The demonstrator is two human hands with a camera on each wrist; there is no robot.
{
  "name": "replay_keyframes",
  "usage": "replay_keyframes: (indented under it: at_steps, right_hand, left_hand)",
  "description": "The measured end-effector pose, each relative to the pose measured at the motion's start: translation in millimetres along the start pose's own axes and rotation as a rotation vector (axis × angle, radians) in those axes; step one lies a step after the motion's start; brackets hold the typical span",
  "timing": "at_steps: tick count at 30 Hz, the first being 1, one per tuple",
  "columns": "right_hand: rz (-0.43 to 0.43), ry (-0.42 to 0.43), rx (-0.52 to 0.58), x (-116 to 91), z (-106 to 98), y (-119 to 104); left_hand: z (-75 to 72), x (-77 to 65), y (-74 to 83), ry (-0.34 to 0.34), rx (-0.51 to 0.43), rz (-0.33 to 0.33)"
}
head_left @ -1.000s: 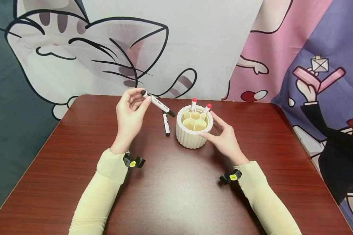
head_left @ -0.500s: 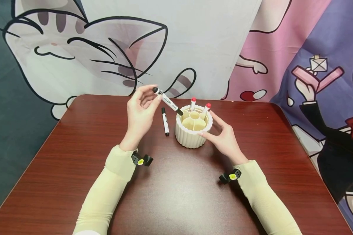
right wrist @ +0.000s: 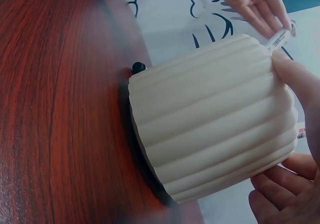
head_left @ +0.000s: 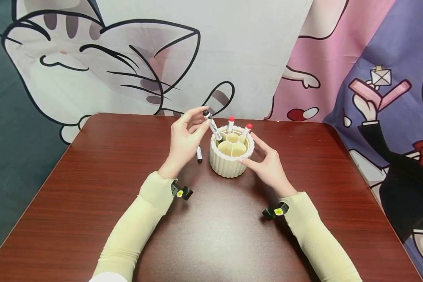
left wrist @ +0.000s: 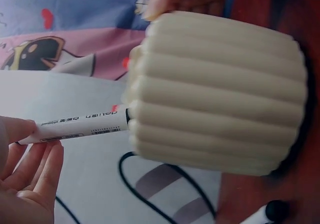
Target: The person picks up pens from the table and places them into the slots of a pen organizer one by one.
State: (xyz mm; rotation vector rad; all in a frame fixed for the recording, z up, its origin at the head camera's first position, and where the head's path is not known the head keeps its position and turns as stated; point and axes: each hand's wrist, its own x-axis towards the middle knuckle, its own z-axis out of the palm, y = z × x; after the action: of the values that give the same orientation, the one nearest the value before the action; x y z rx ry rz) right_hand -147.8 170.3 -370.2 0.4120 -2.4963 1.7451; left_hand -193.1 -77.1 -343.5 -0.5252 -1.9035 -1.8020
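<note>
My left hand [head_left: 187, 137] pinches a black-capped whiteboard marker [head_left: 213, 126] near its upper end. The marker tilts, and its lower tip is inside the rim of a cream ribbed pen holder [head_left: 229, 166], at a left compartment. In the left wrist view, the lower cap of the marker [left wrist: 82, 125] is mostly hidden by the holder's wall. My right hand [head_left: 268, 166] grips the right side of the holder, thumb in front and fingers behind. Two red-capped markers [head_left: 230, 124] stand in the back compartments. Another black-capped marker [head_left: 199, 154] lies on the table, partly hidden behind my left hand.
The holder stands on a dark red wooden table [head_left: 211, 235], towards its far edge. Behind the table hangs a printed cloth [head_left: 261, 58] with cartoon figures. Each wrist wears a small black camera [head_left: 181, 192].
My left hand has moved right with the marker, which is now steeper and has its lower end inside the holder's rim. The right hand has stayed on the holder.
</note>
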Motion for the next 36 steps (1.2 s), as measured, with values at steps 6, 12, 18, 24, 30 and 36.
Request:
replay_keyframes:
  at_steps: [6, 12, 18, 24, 30, 36]
  right_hand:
    - [-0.009, 0.001, -0.002, 0, 1, -2]
    - [-0.003, 0.001, 0.007, 2, 0, 10]
    - [-0.024, 0.009, 0.019, 8, 0, 37]
    - [-0.025, 0.01, 0.02, 8, 0, 38]
    - [-0.011, 0.01, 0.024, 8, 0, 40]
    - [-0.015, 0.012, 0.026, 8, 0, 41]
  left_hand:
    - [4.9, -7.1, -14.6, -0.047, 0.014, -0.015]
    - [6.6, -11.4, -25.1, -0.083, 0.033, -0.016]
    - [8.4, -13.3, -23.6, -0.101, 0.06, -0.018]
    - [8.1, -15.6, -33.5, -0.124, 0.118, -0.025]
    - [8.3, -16.6, -36.9, -0.143, 0.131, -0.036]
    - [8.5, -18.4, -40.8, -0.151, 0.144, -0.031]
